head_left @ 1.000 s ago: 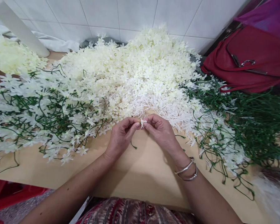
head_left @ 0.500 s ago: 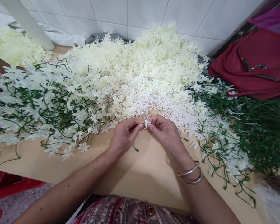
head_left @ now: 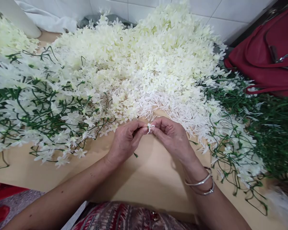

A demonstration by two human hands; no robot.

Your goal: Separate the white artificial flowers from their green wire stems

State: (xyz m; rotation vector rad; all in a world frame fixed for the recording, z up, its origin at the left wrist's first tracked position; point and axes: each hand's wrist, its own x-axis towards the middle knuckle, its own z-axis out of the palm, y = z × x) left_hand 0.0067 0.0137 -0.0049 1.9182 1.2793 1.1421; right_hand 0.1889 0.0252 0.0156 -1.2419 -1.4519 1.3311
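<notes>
My left hand is closed in a pinch on a green artificial flower stem, whose lower end pokes out below the fingers. From the right, my right hand pinches a small white artificial flower. The two sets of fingertips almost meet at this flower, so the joint between stem and bloom is mostly covered. Just beyond the hands lie white thin stamens and a big heap of cream-white blossoms.
Stemmed white flowers pile up at the left. Bare green stems lie at the right, below a red bag. A plastic bag sits at the lower right of the wooden table. A tiled wall stands behind.
The view has shifted slightly downward and closer. Both hands keep their pinch at the flower; the stem end below my left hand shows less.
</notes>
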